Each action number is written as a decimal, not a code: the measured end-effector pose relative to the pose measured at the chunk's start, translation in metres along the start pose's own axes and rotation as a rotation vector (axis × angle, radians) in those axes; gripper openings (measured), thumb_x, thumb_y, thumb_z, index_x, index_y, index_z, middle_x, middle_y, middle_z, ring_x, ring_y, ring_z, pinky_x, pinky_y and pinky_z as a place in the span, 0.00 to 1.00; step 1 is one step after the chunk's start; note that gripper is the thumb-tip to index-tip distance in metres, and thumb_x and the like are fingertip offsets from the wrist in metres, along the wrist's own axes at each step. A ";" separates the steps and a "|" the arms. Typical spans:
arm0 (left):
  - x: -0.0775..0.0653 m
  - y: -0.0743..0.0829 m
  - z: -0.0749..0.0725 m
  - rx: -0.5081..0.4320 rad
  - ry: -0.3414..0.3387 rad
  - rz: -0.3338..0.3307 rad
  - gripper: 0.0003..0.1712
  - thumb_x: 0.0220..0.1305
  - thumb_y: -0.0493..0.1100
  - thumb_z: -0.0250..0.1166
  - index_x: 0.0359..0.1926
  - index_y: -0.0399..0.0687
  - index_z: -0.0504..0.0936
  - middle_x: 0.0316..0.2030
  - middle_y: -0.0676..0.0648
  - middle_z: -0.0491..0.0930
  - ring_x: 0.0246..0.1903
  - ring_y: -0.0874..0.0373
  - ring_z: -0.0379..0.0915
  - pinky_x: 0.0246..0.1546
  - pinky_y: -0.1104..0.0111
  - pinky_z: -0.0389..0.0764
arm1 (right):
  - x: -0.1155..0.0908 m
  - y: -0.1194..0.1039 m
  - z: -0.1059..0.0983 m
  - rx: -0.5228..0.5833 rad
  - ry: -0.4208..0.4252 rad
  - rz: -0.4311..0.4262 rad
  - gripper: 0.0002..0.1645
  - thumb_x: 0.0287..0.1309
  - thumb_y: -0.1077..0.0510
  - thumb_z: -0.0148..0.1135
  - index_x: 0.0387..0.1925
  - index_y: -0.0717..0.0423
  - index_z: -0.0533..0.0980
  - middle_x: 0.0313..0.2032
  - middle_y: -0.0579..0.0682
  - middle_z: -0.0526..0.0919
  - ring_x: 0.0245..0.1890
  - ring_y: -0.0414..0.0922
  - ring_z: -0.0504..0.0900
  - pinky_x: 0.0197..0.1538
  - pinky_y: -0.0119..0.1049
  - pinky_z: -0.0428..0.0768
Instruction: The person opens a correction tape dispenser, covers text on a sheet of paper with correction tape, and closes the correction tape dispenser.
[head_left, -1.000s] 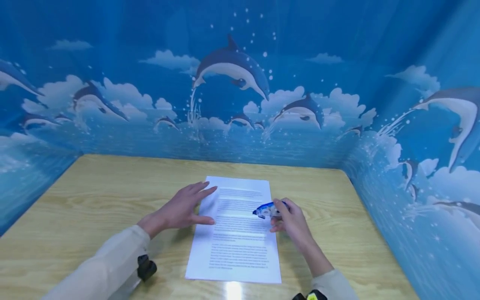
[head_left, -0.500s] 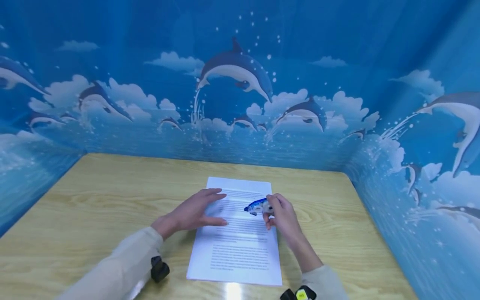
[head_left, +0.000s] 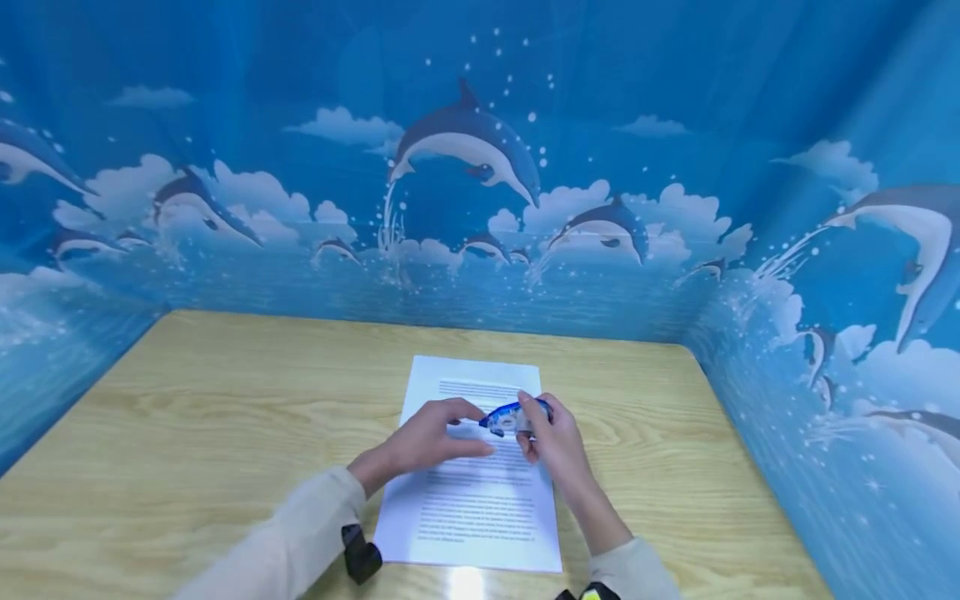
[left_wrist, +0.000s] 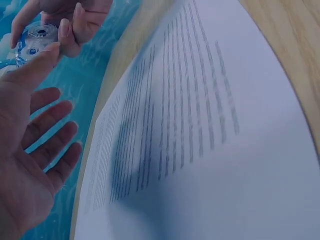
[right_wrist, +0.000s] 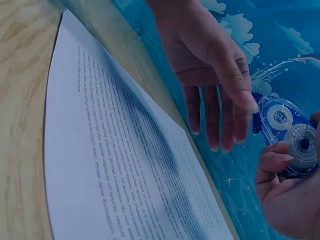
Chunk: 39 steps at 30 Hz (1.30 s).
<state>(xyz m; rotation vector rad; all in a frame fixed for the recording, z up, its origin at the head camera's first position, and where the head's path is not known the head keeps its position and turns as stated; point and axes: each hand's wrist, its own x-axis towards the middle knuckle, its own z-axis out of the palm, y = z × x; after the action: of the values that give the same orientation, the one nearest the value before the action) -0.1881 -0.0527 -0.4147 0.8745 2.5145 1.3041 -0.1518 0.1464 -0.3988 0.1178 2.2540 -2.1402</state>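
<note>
A blue and clear correction tape (head_left: 504,419) is held by my right hand (head_left: 561,442), its narrow dark-blue end pointing left. Through its clear case in the right wrist view, two round white reels show. My left hand (head_left: 423,437) reaches in from the left with fingers and thumb apart, its fingertips right at the blue end (right_wrist: 257,112). Seen from the left wrist, the left fingers are extended and loosely spread. Below both hands lies a printed sheet of paper (head_left: 480,525), flat on the table, partly covered from sight by them.
A light wood-grain table (head_left: 247,400) extends around the sheet. Blue curtains (head_left: 315,183) printed with dolphins and clouds stand behind the table and along its sides. Black devices (head_left: 362,554) are strapped at both wrists, over pale sleeves (head_left: 277,533).
My left hand has moved right, over the sheet, up to the correction tape's blue end. The right hand has brought the correction tape leftward, still gripping it. The sheet stays in place.
</note>
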 end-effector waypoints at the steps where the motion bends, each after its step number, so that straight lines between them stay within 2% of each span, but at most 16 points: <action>1: 0.001 0.000 0.002 -0.028 0.010 -0.007 0.24 0.57 0.53 0.70 0.51 0.44 0.81 0.47 0.50 0.81 0.50 0.55 0.75 0.50 0.59 0.76 | -0.001 0.000 0.000 -0.008 0.004 -0.002 0.24 0.66 0.41 0.54 0.32 0.59 0.66 0.16 0.50 0.71 0.14 0.40 0.65 0.16 0.27 0.64; 8: 0.003 0.007 0.011 -0.203 0.064 -0.053 0.19 0.57 0.50 0.71 0.46 0.44 0.84 0.39 0.52 0.83 0.39 0.55 0.79 0.41 0.65 0.80 | -0.004 -0.002 0.004 0.020 -0.001 -0.012 0.22 0.69 0.44 0.52 0.33 0.59 0.66 0.14 0.50 0.70 0.13 0.40 0.64 0.15 0.27 0.61; 12: 0.003 0.008 0.012 -0.224 0.091 -0.099 0.19 0.55 0.53 0.72 0.43 0.46 0.86 0.35 0.53 0.83 0.33 0.56 0.79 0.33 0.67 0.80 | -0.005 -0.003 0.006 0.002 0.006 -0.021 0.22 0.68 0.44 0.52 0.33 0.60 0.66 0.15 0.50 0.70 0.13 0.40 0.64 0.15 0.27 0.60; 18: 0.002 0.005 0.011 -0.163 0.086 -0.098 0.17 0.53 0.53 0.73 0.39 0.48 0.87 0.30 0.56 0.82 0.30 0.58 0.77 0.30 0.68 0.78 | -0.007 0.000 0.008 -0.019 0.009 -0.018 0.22 0.67 0.44 0.54 0.32 0.60 0.66 0.16 0.50 0.70 0.15 0.40 0.66 0.17 0.26 0.61; 28: -0.002 -0.003 0.003 -0.048 0.069 -0.031 0.11 0.54 0.53 0.72 0.33 0.53 0.87 0.29 0.61 0.82 0.33 0.62 0.76 0.37 0.68 0.78 | -0.007 0.002 0.009 -0.016 0.007 -0.025 0.22 0.67 0.44 0.54 0.33 0.61 0.67 0.16 0.49 0.70 0.15 0.39 0.65 0.17 0.26 0.62; 34: -0.005 -0.005 -0.005 -0.043 0.063 -0.024 0.11 0.54 0.53 0.72 0.34 0.54 0.87 0.30 0.61 0.82 0.34 0.63 0.77 0.40 0.65 0.78 | -0.007 0.004 0.007 -0.031 -0.003 -0.030 0.21 0.68 0.45 0.52 0.34 0.61 0.67 0.16 0.49 0.70 0.15 0.39 0.65 0.16 0.26 0.62; 39: -0.006 -0.006 -0.010 -0.032 0.066 0.006 0.10 0.53 0.55 0.72 0.34 0.59 0.87 0.31 0.64 0.83 0.37 0.65 0.77 0.44 0.62 0.76 | -0.008 0.007 0.006 -0.023 -0.034 -0.009 0.22 0.68 0.44 0.52 0.32 0.59 0.66 0.16 0.49 0.71 0.14 0.39 0.66 0.16 0.26 0.63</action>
<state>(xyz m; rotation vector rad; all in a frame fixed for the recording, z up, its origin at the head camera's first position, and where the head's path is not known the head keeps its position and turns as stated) -0.1900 -0.0655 -0.4139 0.8460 2.5355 1.3930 -0.1439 0.1410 -0.4056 0.0708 2.2638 -2.1035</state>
